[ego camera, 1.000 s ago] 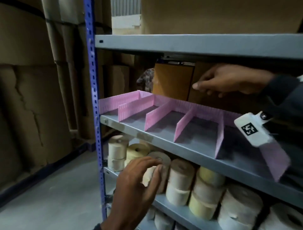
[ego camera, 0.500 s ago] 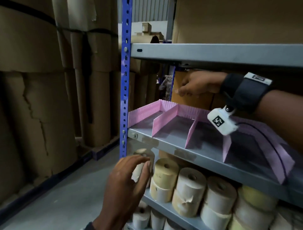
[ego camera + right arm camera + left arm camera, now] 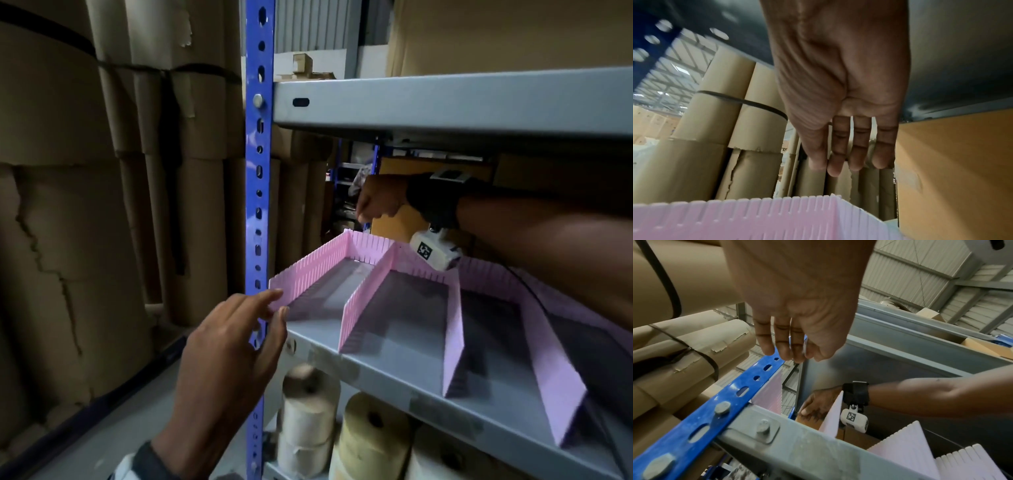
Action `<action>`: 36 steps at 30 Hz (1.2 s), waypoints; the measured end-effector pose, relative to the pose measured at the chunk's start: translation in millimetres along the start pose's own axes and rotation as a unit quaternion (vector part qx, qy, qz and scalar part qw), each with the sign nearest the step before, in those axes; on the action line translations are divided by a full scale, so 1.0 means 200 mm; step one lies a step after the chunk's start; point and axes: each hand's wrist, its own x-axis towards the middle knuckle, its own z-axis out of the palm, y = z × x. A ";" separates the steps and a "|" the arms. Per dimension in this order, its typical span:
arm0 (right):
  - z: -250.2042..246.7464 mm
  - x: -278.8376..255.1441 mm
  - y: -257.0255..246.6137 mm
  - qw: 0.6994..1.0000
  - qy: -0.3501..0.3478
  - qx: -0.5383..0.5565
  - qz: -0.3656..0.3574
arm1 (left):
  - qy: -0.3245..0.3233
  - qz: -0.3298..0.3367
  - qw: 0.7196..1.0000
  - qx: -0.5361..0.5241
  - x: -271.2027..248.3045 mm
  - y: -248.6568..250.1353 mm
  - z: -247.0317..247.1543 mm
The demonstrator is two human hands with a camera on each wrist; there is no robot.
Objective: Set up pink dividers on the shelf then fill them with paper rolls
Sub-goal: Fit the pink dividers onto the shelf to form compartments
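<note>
Judging by their thin, slotted pink plastic strips, the dividers look light, springy and easily knocked; hold them along the top edges. They stand on the grey metal shelf. Left hand, fingers extended, touches the front-left end. Right hand hovers above the rear corner, fingers loosely curled, empty.
</note>
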 end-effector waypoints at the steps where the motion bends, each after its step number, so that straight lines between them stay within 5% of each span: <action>1: 0.02 0.04 0.00 1.000 0.000 -0.021 -0.011 | -0.008 -0.001 1.000 0.016 0.03 -0.01 0.01; 9: 0.13 0.29 0.05 0.997 -0.025 -0.062 -0.041 | -0.161 -0.058 0.968 0.185 0.16 -0.13 0.09; 22: 0.16 0.38 0.06 0.998 -0.050 -0.034 -0.033 | -0.192 0.050 0.963 0.184 0.21 -0.27 0.05; 36: 0.21 0.35 0.07 0.999 -0.025 -0.019 0.019 | -0.269 0.034 0.945 0.181 0.25 -0.32 0.01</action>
